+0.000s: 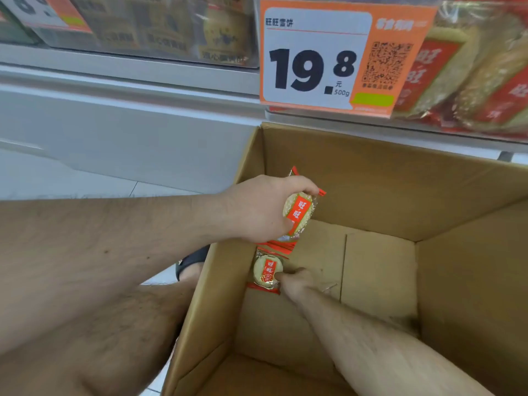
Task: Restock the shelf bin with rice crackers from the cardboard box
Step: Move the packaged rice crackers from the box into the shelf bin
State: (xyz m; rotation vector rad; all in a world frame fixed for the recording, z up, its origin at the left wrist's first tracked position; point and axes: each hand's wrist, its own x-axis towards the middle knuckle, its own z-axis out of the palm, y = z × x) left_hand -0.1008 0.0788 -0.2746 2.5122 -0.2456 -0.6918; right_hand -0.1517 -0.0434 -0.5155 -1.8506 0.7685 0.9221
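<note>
We are reading an orange-and-white price card (343, 57) showing "旺旺雪饼", "19.8 元" and "500g", clipped to the clear shelf bin (483, 72) of red-labelled crackers. Below it, the open brown corrugated cardboard box (400, 190) is standing on pale floor. Our left hand (257, 208) is curling fingers round a round, clear-wrapped rice cracker packet (298, 212) marked "旺旺". Our right hand (294, 281) is pinching a second such packet (267, 271) on the box bottom.
</note>
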